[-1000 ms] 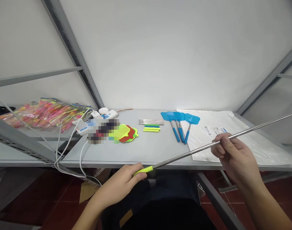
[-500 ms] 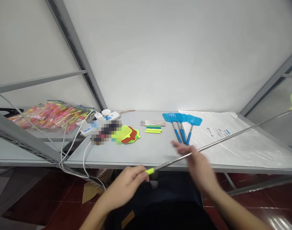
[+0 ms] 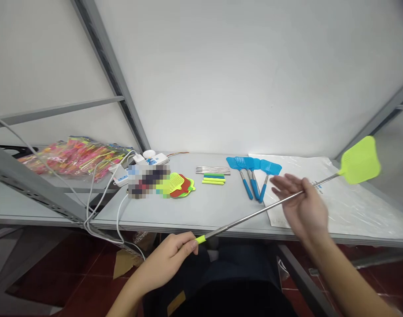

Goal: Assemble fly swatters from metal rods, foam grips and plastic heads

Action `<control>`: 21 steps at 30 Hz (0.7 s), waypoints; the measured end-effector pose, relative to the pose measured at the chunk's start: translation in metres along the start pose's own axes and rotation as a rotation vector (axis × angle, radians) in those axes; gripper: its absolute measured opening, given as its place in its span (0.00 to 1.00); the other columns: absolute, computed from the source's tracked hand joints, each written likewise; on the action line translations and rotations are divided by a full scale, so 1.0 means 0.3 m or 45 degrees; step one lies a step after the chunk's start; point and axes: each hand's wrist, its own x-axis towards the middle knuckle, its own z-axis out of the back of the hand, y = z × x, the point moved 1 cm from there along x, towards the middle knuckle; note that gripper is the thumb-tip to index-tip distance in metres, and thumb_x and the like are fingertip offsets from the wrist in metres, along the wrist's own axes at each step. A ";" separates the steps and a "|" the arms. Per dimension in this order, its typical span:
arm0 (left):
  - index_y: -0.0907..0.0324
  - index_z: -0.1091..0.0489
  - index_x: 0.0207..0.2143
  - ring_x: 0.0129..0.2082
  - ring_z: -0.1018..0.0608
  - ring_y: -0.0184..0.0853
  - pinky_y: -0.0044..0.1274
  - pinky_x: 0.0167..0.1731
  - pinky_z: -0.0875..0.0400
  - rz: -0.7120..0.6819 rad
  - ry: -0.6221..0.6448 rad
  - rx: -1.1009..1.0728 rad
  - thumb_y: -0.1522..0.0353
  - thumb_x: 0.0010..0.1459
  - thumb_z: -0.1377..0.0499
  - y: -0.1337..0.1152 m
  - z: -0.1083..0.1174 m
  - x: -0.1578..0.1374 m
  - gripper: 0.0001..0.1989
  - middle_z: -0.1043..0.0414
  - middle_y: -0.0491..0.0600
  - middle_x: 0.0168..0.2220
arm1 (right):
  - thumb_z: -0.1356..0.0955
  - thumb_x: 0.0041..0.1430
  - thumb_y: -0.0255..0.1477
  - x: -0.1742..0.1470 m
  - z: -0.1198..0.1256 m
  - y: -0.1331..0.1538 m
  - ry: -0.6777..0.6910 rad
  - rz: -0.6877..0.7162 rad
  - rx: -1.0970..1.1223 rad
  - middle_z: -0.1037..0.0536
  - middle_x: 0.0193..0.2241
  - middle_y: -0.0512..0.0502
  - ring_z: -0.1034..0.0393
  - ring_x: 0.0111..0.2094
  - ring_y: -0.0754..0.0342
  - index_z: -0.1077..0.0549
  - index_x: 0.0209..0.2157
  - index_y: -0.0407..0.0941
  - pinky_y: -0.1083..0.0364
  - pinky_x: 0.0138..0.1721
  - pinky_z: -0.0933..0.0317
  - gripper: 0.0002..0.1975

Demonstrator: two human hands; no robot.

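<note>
My left hand is wrapped round the lime-yellow grip of a telescopic fly swatter, near the table's front edge. Its steel rod slants up to the right, ending in a lime-yellow perforated head that hangs above the white plastic sheet. My right hand is palm up with fingers stretched out and apart. The rod crosses its palm beside the thumb. Several blue fly swatters lie fanned out on the table, left of my right hand.
Steel rods and green, blue and yellow grips lie mid-table. Loose swatter heads overlap to their left, next to a blurred patch. Power strips with white cables stand by the shelf post. Bagged colourful items lie farther left. A white plastic sheet covers the right side.
My right hand has moved right along the rod and turned palm up. The swatter's head has come left and lower into full view, and less rod shows. My left hand keeps its grip.
</note>
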 end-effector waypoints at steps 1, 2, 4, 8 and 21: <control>0.57 0.30 0.31 0.32 0.31 0.33 0.22 0.34 0.41 -0.008 -0.017 -0.007 0.56 0.67 0.54 -0.008 -0.008 0.004 0.21 0.34 0.43 0.27 | 0.42 0.66 0.39 -0.042 -0.030 -0.042 0.083 -0.029 -0.051 0.18 0.37 0.44 0.27 0.49 0.47 0.23 0.35 0.47 0.45 0.55 0.42 0.19; 0.57 0.30 0.31 0.32 0.31 0.33 0.22 0.34 0.41 -0.019 -0.029 -0.015 0.56 0.67 0.54 -0.017 -0.017 0.006 0.20 0.34 0.43 0.27 | 0.41 0.65 0.41 -0.089 -0.061 -0.086 0.207 -0.086 -0.102 0.19 0.41 0.43 0.29 0.51 0.46 0.22 0.36 0.46 0.45 0.56 0.44 0.19; 0.57 0.29 0.32 0.32 0.32 0.32 0.22 0.34 0.41 -0.035 -0.034 -0.049 0.56 0.67 0.54 -0.029 -0.035 0.004 0.20 0.34 0.43 0.27 | 0.41 0.66 0.43 -0.177 -0.114 -0.160 0.459 -0.244 -0.134 0.19 0.42 0.40 0.28 0.50 0.44 0.22 0.38 0.45 0.42 0.56 0.45 0.22; 0.58 0.30 0.32 0.25 0.37 0.29 0.20 0.26 0.44 0.018 0.023 -0.216 0.55 0.67 0.55 0.000 -0.047 -0.016 0.21 0.43 0.41 0.22 | 0.41 0.64 0.47 -0.204 -0.120 -0.165 0.692 -0.399 -0.196 0.24 0.50 0.39 0.29 0.50 0.43 0.26 0.50 0.46 0.40 0.58 0.47 0.25; 0.60 0.34 0.30 0.20 0.42 0.26 0.18 0.21 0.47 0.041 0.083 -0.544 0.54 0.66 0.53 0.004 -0.087 0.031 0.21 0.48 0.39 0.20 | 0.30 0.58 0.38 -0.093 -0.102 -0.088 0.086 -0.039 0.095 0.26 0.53 0.46 0.26 0.46 0.48 0.32 0.56 0.52 0.45 0.48 0.32 0.24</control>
